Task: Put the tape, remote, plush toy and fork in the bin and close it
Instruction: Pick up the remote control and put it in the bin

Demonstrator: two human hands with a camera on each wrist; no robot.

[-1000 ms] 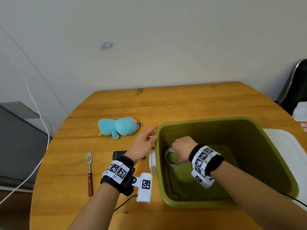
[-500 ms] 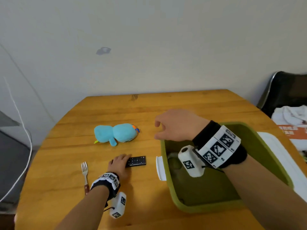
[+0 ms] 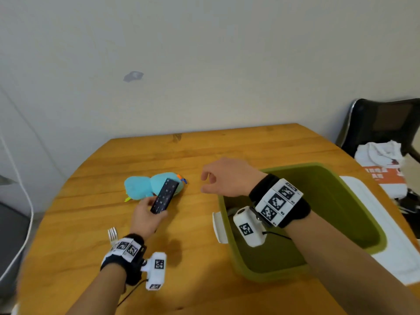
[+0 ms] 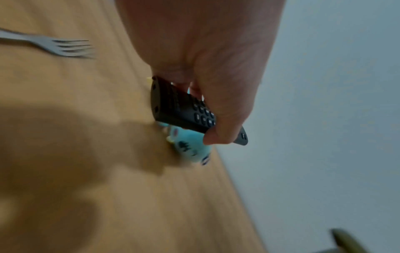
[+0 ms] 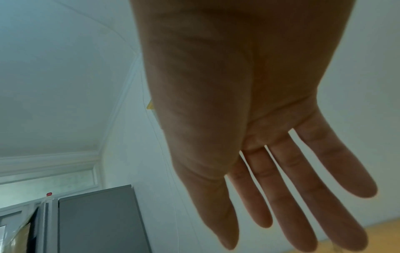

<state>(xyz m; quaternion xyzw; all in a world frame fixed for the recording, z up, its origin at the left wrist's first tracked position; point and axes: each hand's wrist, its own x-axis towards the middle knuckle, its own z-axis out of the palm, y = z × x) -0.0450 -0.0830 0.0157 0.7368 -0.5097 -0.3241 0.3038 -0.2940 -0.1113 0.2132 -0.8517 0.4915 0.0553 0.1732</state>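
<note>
My left hand [image 3: 148, 212] grips the black remote [image 3: 165, 195] and holds it above the table, in front of the blue plush toy [image 3: 140, 187]. The left wrist view shows the remote [image 4: 179, 107] pinched between thumb and fingers, with the plush toy [image 4: 190, 149] below it. The fork [image 3: 112, 234] lies by my left wrist, its tines [image 4: 71, 48] pointing away. My right hand [image 3: 223, 178] hovers open and empty over the bin's left far corner, fingers [image 5: 303, 196] spread. The green bin [image 3: 354, 201] stands open; a bit of the tape [image 3: 231, 210] shows inside, mostly hidden by my wrist camera.
A white lid [image 3: 386, 226] lies right of the bin on the round wooden table [image 3: 227, 146]. A white latch [image 3: 218, 227] sticks out of the bin's left wall. A black chair [image 3: 386, 123] with clothes stands at the far right. A white cable [image 3: 20, 185] hangs at the left.
My right hand left the tape in the bin and rose out over its far left corner. My left hand went to the remote on the table, took hold of it and lifted it.
</note>
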